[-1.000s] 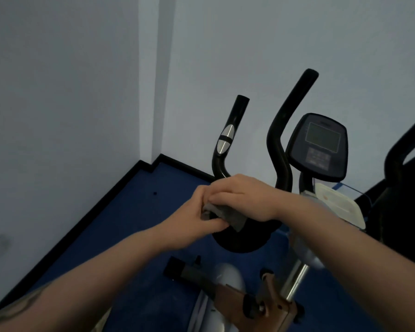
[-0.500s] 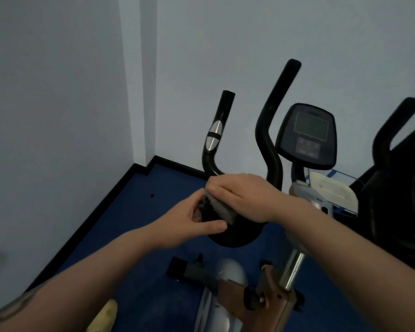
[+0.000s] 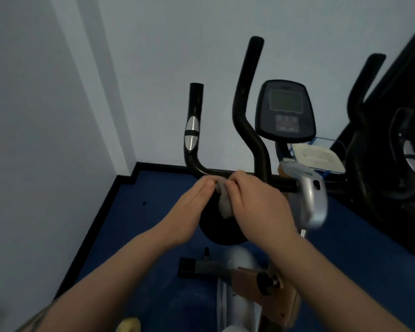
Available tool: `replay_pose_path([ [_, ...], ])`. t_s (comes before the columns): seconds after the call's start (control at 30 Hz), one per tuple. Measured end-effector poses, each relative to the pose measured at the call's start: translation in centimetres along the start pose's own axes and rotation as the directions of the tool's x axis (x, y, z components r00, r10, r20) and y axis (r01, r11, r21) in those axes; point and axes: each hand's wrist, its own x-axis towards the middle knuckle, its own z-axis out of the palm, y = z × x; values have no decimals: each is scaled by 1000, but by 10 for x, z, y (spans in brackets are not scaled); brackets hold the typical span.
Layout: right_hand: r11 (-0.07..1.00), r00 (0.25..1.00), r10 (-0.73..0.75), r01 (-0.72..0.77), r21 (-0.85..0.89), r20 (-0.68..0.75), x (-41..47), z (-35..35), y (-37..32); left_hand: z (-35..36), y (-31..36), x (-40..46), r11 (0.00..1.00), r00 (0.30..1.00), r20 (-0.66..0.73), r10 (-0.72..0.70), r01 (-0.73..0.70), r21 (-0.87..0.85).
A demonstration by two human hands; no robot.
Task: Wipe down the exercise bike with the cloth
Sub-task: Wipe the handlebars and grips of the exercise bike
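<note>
Head view: both hands meeting at handlebar crossbar (image 3: pixel 216 173), 12 o'clock of seat. Right hand (image 3: pixel 256 202) gripping grey cloth (image 3: pixel 223 204); left hand (image 3: pixel 192 207) pinching cloth edge. Step: regripping cloth, likely. Next: rubbing cloth along left handlebar (image 3: pixel 192 130).

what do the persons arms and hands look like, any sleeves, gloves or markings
Both forearms are bare, with no sleeves in view. The left hand and right hand wear no gloves, and no rings or watch show. Dark markings, perhaps a tattoo, show on the left forearm near the bottom edge.
</note>
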Motion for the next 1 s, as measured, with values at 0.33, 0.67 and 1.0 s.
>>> replay_pose_path([
  [0.33, 883, 905, 412, -368, 290, -107, -10, 8, -13, 8, -3, 10, 967, 979, 61, 196, -183, -175],
  [0.67, 682, 544, 687, -256, 685, -481, -59, 60, -57, 1, -10, 10, 966, 977, 149, 154, -117, -229],
  [1.0, 855, 610, 512, -431, 289, -604, -17, 61, -87, -23, -15, 17, 962, 913, 380, 146, -42, -269],
])
